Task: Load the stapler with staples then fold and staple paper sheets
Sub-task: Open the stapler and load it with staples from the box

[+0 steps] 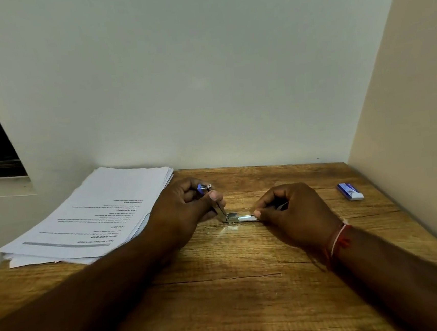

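Head view: the stapler [226, 212] lies hinged open on the desk [250, 282], right of the paper stack [96, 211]. The left hand [187, 208] pinches its raised top arm; the right hand [294, 211] pinches the base rail, perhaps a staple strip too. It looks small, stiff, slick metal, so grip the sides. A staple box [350, 191] sits well right of the stapler.
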The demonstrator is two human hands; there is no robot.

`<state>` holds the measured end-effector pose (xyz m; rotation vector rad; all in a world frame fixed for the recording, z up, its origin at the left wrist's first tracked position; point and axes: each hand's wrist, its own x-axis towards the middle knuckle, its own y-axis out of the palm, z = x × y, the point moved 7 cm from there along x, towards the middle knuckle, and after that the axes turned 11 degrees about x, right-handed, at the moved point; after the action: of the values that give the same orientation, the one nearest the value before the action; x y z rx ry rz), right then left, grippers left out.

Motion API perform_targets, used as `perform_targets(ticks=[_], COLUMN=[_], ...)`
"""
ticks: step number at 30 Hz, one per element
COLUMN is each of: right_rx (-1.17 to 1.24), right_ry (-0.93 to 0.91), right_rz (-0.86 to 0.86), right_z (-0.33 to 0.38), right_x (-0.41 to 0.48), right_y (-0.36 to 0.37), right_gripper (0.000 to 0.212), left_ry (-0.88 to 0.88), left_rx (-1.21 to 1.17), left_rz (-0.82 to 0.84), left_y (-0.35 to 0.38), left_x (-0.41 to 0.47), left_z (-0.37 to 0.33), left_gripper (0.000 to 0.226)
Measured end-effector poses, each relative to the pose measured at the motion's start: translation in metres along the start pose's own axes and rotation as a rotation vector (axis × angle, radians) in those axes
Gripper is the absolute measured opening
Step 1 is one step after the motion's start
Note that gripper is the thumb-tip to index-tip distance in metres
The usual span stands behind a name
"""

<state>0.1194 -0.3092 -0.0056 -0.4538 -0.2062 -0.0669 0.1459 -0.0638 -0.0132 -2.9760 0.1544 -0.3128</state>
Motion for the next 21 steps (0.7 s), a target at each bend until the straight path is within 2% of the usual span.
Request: perform_targets(ticks=[2,4,8,13,17,21], right_rx=[-0.031,0.041,0.147,0.13,0.256,0.256], right_ry=[-0.012,-0.035,-0.196,-0.329,-0.28,-0.297], right_rz=[-0.008,-0.029,-0.036,0.066,0.082,0.082], right_z=[0.001,0.005,0.023,0.038,0.035,0.037], right_x=[0.0,-0.003,-0.011,-0.019,-0.017,-0.018], right_y=[0.0,0.0,0.002,0.015,0.014,0.015], right_gripper=[0.007,0.013,0.031,0.019,0.015,0.015], left_ry=[0.005,0.034,0.12,0.175,0.202,0.227], left_rx=[-0.016,0.028,0.271,0.337,0.364,0.388], left_rz=[0.003,0.009,0.011,0.012,0.02,0.031], left_y=[0.0,0.001,0.008,0.012,0.012,0.015], left_x=[-0.001,-0.004,-0.01,-0.014,-0.017,-0.022], left_z=[-0.001,-0.006,-0.018,-0.027,-0.032,-0.038], left_gripper=[0.022,0.021,0.023,0.036,0.033,0.032])
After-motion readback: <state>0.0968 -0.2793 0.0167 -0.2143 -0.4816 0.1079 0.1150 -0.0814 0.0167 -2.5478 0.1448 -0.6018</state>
